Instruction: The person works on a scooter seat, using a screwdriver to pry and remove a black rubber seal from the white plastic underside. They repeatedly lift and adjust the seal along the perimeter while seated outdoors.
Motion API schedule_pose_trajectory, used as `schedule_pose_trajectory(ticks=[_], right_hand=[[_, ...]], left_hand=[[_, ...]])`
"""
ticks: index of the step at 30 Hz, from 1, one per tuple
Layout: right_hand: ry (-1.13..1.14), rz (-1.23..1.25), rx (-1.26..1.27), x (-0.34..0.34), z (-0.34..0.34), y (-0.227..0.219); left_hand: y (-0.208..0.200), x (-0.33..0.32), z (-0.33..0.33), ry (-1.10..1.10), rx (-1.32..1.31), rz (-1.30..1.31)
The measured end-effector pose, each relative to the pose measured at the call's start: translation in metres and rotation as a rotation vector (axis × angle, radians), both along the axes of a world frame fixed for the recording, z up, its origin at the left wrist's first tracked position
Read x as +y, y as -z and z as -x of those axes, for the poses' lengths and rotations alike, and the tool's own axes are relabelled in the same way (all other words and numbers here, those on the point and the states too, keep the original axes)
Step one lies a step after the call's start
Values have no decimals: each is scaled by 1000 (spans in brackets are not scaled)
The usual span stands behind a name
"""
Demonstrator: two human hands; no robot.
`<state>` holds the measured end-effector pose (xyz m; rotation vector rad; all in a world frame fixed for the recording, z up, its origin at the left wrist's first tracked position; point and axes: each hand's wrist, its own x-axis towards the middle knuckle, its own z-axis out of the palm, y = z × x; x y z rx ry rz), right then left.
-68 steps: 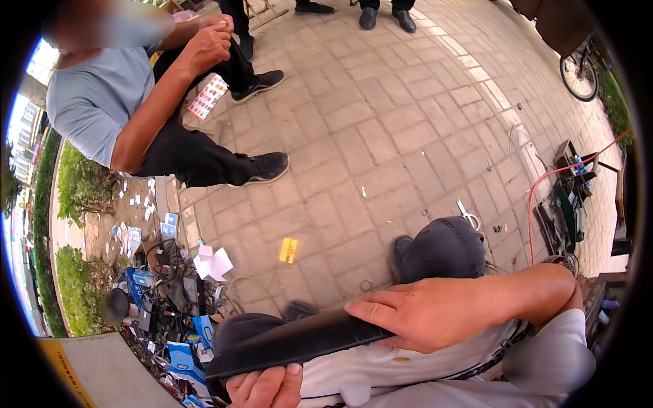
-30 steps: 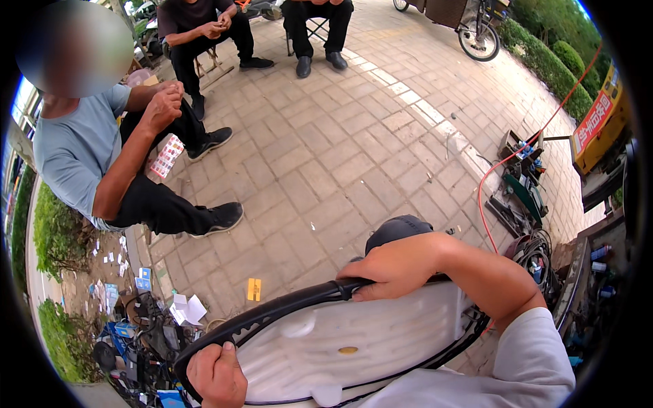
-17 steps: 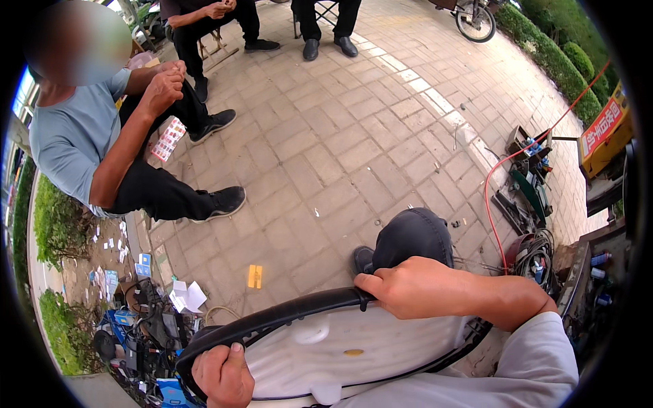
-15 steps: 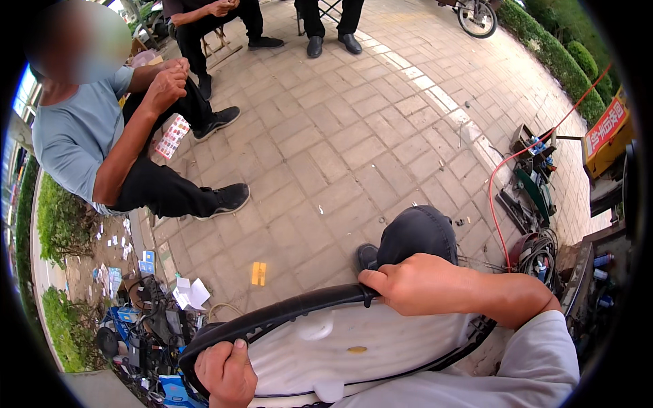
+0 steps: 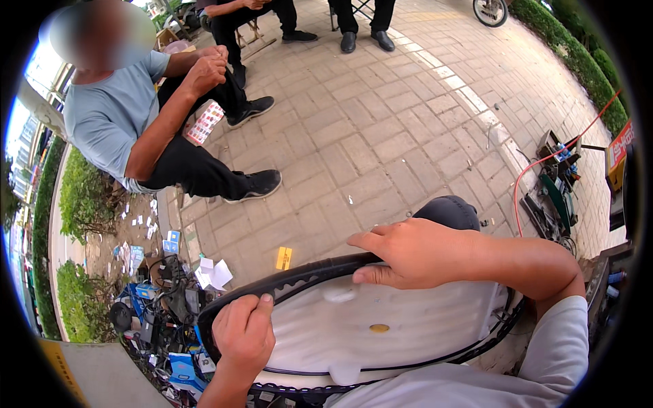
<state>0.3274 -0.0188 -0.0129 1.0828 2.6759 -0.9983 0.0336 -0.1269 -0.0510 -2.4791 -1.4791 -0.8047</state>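
Observation:
An upturned vehicle seat with a white plastic base (image 5: pixel 408 313) and a black cover (image 5: pixel 303 275) lies across my lap. The cover's edge wraps over the base's rim and looks wavy along the far left part. My left hand (image 5: pixel 241 333) is closed on the cover at the seat's left end, its thumb pressed along the edge. Over the far rim, my right hand (image 5: pixel 425 251) has its index finger stretched out beyond the cover and its thumb apart, inside the rim. Its other fingers are mostly hidden. A yellowish oval mark (image 5: pixel 379 328) shows mid-base.
A person in a light blue shirt (image 5: pixel 112 119) sits at the left; others sit farther back. Cables and boxes are piled (image 5: pixel 170 306) at the lower left. A yellow card (image 5: pixel 283 258) lies on the paving. Tools (image 5: pixel 551 197) and a red hose (image 5: pixel 520 194) are at the right.
My right hand has loosened from its pinch on the cover's edge, its finger and thumb now spread. My left hand stays at the left end. The view has shifted, moving the scene rightward.

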Motion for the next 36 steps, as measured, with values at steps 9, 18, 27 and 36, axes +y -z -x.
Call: schedule_pose_trajectory(ticks=[9,18,27,36], right_hand=[[-31,-197,45,-5,10,34],[-139,-883,450,-11,51,33],[-165,-883,368,-12,88,36],[-8,-210,379,13,81,36]], left_hand=[[4,6,2,10,-11,-24],[-3,27,-2,65,-221,165],[-6,22,0,32,-359,233],[-37,2,38,-46,-559,144]])
